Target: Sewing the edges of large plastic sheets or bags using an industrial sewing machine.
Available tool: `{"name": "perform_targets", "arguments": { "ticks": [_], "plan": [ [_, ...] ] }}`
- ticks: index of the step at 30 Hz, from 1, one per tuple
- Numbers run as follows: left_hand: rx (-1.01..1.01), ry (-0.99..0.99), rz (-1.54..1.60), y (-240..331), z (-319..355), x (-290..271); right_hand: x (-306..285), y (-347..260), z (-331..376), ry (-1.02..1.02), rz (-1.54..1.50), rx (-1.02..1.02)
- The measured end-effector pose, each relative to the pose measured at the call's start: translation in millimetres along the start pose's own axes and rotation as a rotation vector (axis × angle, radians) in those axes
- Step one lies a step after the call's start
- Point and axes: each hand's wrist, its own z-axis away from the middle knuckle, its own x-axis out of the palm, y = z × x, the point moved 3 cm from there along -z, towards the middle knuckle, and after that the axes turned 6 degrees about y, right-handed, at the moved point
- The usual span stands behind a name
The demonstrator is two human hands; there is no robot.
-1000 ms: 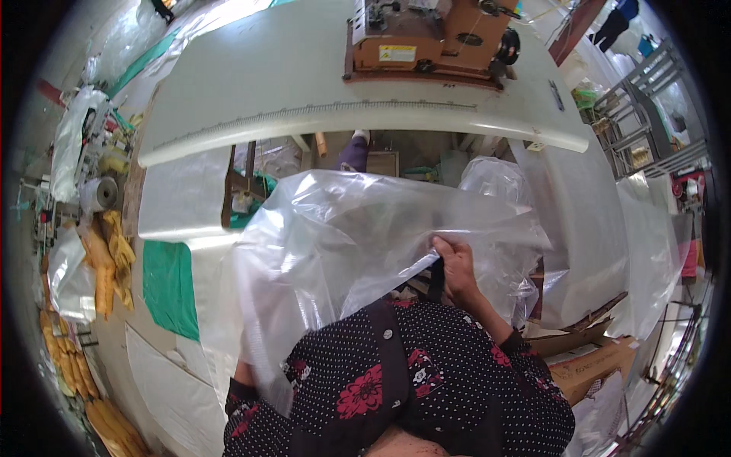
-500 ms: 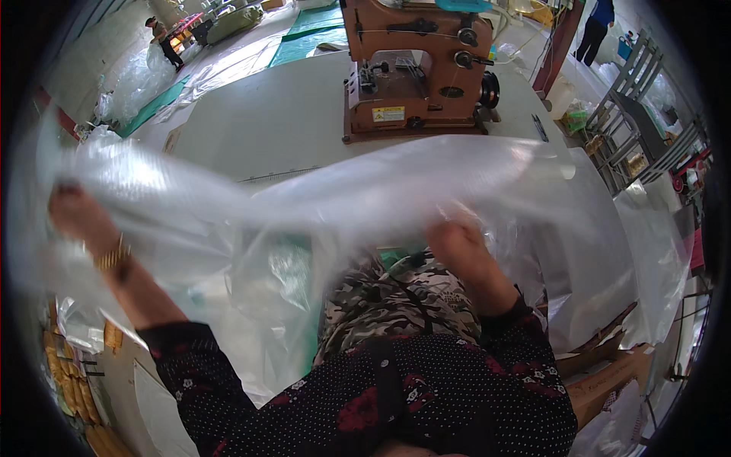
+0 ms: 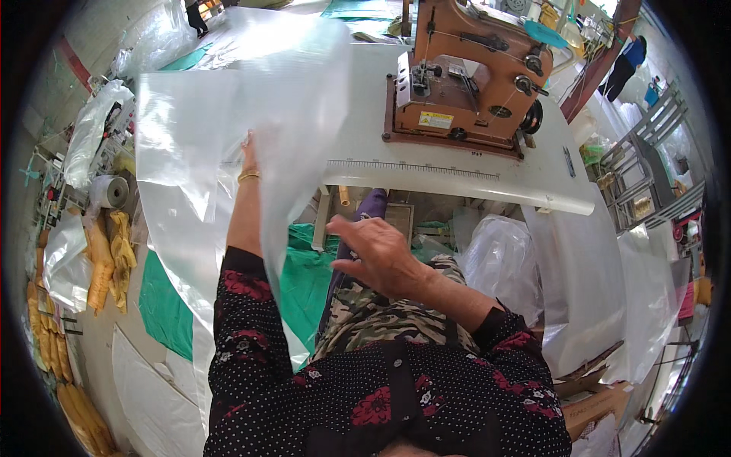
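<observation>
A large clear plastic sheet (image 3: 183, 114) billows over the left side of the table (image 3: 373, 84) and hangs down beside my left arm. My left hand (image 3: 249, 156), with a gold bracelet at its wrist, is raised against it. Those fingers seem closed on the sheet, though a fold partly covers them. My right hand (image 3: 381, 255) is in front of the table's near edge, above my lap, empty and with thumb and fingers apart. Beyond it, a brown industrial sewing machine (image 3: 464, 84) stands on the tabletop. A ruler scale (image 3: 411, 166) runs along the near edge.
Green sheeting (image 3: 164, 305) lies at lower left, near yellow bundles (image 3: 99, 263) and a white roll (image 3: 110, 190). Clear plastic (image 3: 499, 263) bulges under the table. At right are a grey metal chair (image 3: 647, 164) and a cardboard box (image 3: 598, 411). A person (image 3: 624, 67) stands far right.
My right hand has let go of the plastic sheet and drawn back toward my lap. My left hand has moved right, and the sheet has swung to the left and away.
</observation>
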Motion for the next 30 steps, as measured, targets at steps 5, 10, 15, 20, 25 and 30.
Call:
{"name": "perform_targets", "arguments": {
  "ticks": [5, 10, 15, 20, 25, 30],
  "plan": [
    [-0.171, -0.14, -0.094, -8.7, -11.6, 22.7, 21.2, -28.2, -57.6, -0.325, 0.26, -0.257],
    [-0.001, 0.015, 0.124, -36.0, -31.2, 27.9, 15.0, -9.4, -88.1, -0.485, 0.533, -0.131],
    [0.045, 0.028, -0.029, -97.6, -44.7, 14.7, -71.2, 8.4, -35.0, -0.028, 0.188, -0.222],
    [-0.028, -0.064, -0.107, -165.5, -45.7, -0.4, -74.8, 94.9, 92.8, 0.356, -0.237, 0.749],
    [-0.053, -0.078, -0.026, -188.6, -62.9, 2.8, -8.1, 106.9, 147.5, 0.108, -0.46, 0.892],
    [0.174, -0.052, -0.424, -125.1, -72.4, -0.9, -27.3, 78.3, 109.8, 0.158, -0.632, 0.735]
  ]
}}
